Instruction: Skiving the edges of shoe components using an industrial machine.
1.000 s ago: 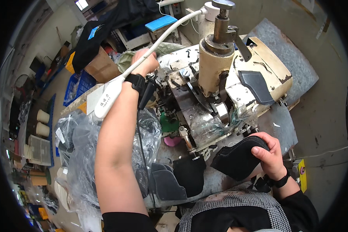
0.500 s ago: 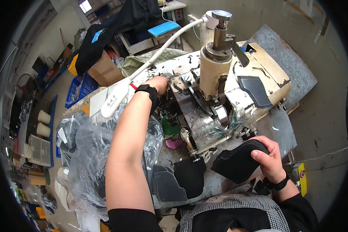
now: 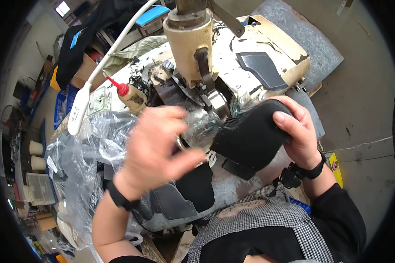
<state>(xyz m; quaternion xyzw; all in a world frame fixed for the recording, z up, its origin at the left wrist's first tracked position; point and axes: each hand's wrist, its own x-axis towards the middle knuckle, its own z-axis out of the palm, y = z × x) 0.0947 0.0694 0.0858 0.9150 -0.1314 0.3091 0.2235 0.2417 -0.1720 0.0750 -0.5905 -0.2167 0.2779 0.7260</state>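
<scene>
Head view, right hand point(image 3: 299, 133): fingers clamped on black shoe piece point(image 3: 250, 138), held just beside sewing machine point(image 3: 215, 57).
Left hand point(image 3: 156, 144): fingers loosely curled near clear plastic point(image 3: 199, 125); grip unclear.
Progress: piece not yet under needle; stitching apparently left.
Hidden: needle area, blurred left fingertips.
Surface point(image 3: 232, 188): dark cut pieces point(image 3: 184, 195).

Right hand point(image 3: 296, 131) grips a black shoe upper point(image 3: 250, 138) before the cream sewing machine point(image 3: 232, 65). Left hand point(image 3: 156, 147) (fingers curled, blurred) hovers just beside it, over clear plastic bags point(image 3: 81, 153). Red-capped oil bottle point(image 3: 129, 94) stands behind.
</scene>
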